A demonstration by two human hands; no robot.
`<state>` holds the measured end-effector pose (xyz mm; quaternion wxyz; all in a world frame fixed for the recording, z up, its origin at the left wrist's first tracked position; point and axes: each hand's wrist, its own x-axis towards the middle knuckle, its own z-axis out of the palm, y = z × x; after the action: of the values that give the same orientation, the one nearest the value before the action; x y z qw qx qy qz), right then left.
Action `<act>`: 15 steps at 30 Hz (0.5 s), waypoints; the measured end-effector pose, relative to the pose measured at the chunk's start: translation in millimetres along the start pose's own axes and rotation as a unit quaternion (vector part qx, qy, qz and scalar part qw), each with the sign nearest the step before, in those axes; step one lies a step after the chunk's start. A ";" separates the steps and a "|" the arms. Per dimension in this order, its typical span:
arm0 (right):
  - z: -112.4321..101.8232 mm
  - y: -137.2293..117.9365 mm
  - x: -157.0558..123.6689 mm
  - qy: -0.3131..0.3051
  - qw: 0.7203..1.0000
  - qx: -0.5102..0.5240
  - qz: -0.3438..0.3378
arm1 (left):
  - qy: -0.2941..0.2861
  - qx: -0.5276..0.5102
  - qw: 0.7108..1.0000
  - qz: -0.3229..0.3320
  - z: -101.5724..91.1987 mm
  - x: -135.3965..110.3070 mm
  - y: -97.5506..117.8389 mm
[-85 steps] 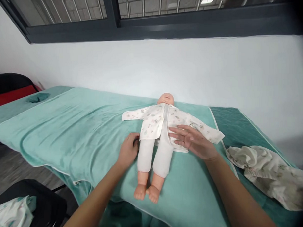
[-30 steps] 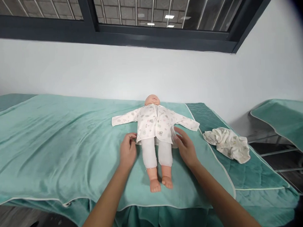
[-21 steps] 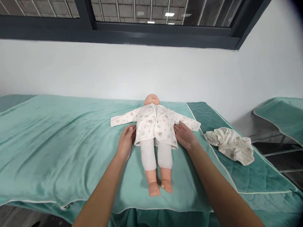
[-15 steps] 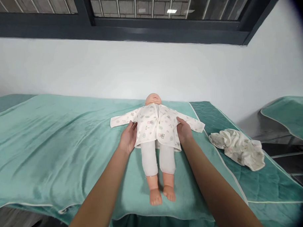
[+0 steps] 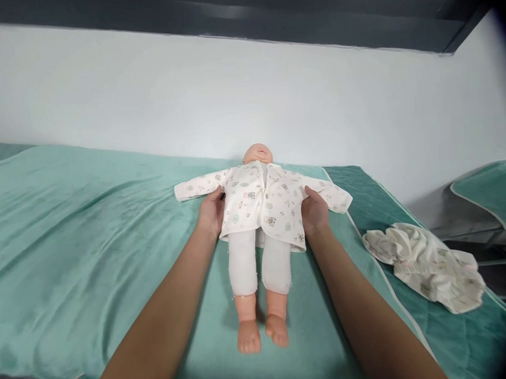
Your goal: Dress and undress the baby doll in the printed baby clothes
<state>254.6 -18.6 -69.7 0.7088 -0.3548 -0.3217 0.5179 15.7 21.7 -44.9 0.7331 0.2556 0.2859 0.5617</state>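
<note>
A baby doll point(image 5: 258, 153) lies on its back on the green bed cover, its bare feet pointing toward me. It wears a white printed baby jacket point(image 5: 244, 203) with both sleeves spread out sideways. The jacket fronts meet loosely down the chest. White cloth legs show below the hem. My left hand point(image 5: 213, 212) grips the doll's side just under the left-hand sleeve, with its fingers partly hidden behind the body. On the other side my right hand point(image 5: 315, 210) holds the doll below the right-hand sleeve, thumb up, its other fingers largely out of sight.
Crumpled white printed cloth point(image 5: 430, 263) lies on the darker quilted cover point(image 5: 348, 180) to the right. The light green cover point(image 5: 92, 228) spreads left. A white wall point(image 5: 216, 97) and a dark window frame point(image 5: 230, 19) stand behind the bed.
My view has tilted down and come closer, so the doll and cloth look larger and less of the window shows. Both hands keep their places at the doll's sides.
</note>
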 end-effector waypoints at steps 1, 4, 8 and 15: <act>-0.3 -0.4 2.7 -0.001 1.000 0.001 0.002 | 0.002 -0.010 1.000 -0.016 0.5 1.1 1.4; -1.4 -3.1 8.3 0.007 1.000 0.020 0.010 | 0.010 -0.037 0.999 -0.031 -1.7 5.4 3.7; -8.5 -8.9 12.1 0.031 0.996 0.085 0.001 | 0.047 -0.081 0.995 0.039 -10.0 14.5 4.3; -61.5 -32.0 11.2 0.147 0.976 0.141 -0.073 | 0.150 -0.097 0.963 0.202 -34.3 13.5 24.0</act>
<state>324.3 -25.0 -75.2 0.8273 -0.2994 -0.1627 0.4465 -22.0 42.4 -54.2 0.5742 0.1488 0.2793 0.7551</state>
